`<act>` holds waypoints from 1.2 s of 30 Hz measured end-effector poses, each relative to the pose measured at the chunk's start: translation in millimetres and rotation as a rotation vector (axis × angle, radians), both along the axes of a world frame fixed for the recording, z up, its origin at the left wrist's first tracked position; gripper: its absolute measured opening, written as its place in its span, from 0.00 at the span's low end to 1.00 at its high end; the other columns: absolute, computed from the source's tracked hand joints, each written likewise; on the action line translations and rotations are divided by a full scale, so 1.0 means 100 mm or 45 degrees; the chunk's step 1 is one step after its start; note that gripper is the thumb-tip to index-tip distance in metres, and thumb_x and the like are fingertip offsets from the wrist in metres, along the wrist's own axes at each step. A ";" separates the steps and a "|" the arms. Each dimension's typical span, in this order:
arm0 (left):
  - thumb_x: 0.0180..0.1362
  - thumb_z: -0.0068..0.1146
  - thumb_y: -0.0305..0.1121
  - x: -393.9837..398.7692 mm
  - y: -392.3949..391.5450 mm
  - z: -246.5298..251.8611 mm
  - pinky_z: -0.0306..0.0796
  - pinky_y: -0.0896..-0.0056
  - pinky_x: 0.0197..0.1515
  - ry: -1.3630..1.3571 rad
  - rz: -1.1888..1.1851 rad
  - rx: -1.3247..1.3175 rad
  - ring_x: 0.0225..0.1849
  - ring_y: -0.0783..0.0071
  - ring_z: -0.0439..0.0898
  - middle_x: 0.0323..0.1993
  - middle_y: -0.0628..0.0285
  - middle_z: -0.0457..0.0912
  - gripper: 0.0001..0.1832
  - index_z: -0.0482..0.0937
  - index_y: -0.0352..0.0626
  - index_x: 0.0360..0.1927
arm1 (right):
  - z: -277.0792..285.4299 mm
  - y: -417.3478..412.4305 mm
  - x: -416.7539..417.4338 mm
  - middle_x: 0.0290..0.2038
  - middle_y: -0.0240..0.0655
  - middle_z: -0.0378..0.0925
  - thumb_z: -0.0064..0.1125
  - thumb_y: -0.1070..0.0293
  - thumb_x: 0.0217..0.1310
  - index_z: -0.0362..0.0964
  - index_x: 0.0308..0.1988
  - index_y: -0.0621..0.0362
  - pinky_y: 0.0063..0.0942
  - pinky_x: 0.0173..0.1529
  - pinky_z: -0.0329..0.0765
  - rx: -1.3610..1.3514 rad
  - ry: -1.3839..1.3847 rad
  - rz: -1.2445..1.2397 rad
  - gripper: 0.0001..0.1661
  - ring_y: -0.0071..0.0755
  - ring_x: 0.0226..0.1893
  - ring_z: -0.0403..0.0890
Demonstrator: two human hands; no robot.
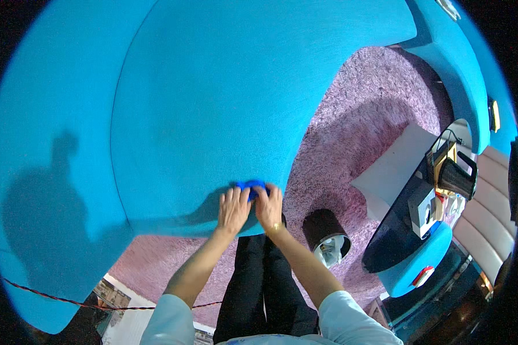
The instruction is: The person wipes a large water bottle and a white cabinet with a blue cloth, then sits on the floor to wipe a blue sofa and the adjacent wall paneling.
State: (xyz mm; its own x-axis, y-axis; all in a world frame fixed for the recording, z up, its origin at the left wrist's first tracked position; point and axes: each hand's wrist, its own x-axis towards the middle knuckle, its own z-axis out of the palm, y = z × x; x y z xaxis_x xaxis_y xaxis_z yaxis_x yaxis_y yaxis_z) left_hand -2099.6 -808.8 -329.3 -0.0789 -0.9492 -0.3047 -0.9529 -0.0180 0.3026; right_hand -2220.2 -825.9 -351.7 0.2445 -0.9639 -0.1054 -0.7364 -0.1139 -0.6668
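A bunched, deep-blue cloth (254, 188) lies on the turquoise sofa seat (216, 108), close to its front corner. My left hand (234, 211) rests palm down at the cloth's left side, its fingertips at the cloth's edge. On the cloth's right, my right hand (268, 207) has its fingers bent over the material and grips it. Both hands are over the seat's front edge, side by side. How much of the cloth sits under the fingers is hidden.
A dark waste bin (326, 230) with a plastic liner stands on the purple shag carpet (328, 159), right of my legs. Farther right, a dark oval table (390, 233) holds a black pitcher-like container (456, 177) and a box (423, 209). A twisted cord (90, 306) crosses at lower left.
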 end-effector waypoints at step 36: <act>0.54 0.44 0.32 -0.25 -1.56 -0.16 0.62 0.63 0.38 -0.228 -0.350 -0.247 0.37 0.66 0.70 0.31 0.63 0.69 0.04 0.70 0.49 0.33 | -0.24 -1.19 -0.20 0.41 0.48 0.67 0.47 0.76 0.50 0.67 0.45 0.52 0.42 0.44 0.67 -0.050 -0.040 -0.256 0.18 0.52 0.40 0.69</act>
State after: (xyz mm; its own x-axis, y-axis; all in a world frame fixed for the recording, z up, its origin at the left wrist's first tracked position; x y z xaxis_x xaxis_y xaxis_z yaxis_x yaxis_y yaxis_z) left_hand -2124.5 -964.8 -345.0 -0.3002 -0.9414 -0.1536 -0.9524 0.2867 0.1038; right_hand -2240.2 -944.8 -375.5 0.0492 -0.9968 -0.0625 -0.7258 0.0073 -0.6879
